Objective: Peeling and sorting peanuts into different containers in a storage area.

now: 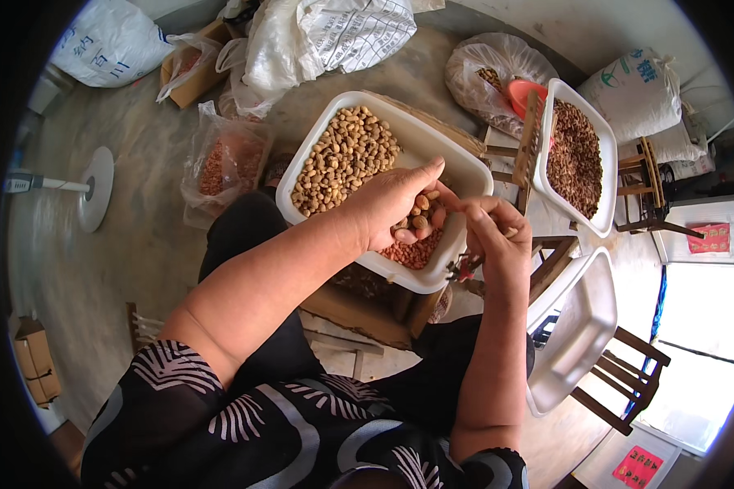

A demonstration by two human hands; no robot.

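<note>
My left hand point(407, 205) is cupped palm up over a white plastic tub point(336, 101), holding several unshelled peanuts point(421, 215). My right hand point(498, 229) is beside it at the tub's right rim, its thumb and forefinger pinched together near the left fingertips. A small tan piece point(511, 232) shows between its curled fingers; what it is cannot be made out. Just below that hand, a dark and red item point(463, 267) is blurred, and whether it is held is unclear. Unshelled peanuts point(345, 156) heap the tub's left side; red-skinned shelled peanuts point(413, 252) lie in its near corner.
The tub rests on a cardboard box point(361, 312) between my knees. Left is a clear bag of shelled peanuts point(226, 165) and a fan base point(96, 189). Right are a tub of brown pieces point(575, 159), a tilted white tub point(578, 342) and a wooden chair point(624, 379). Sacks point(336, 36) stand behind.
</note>
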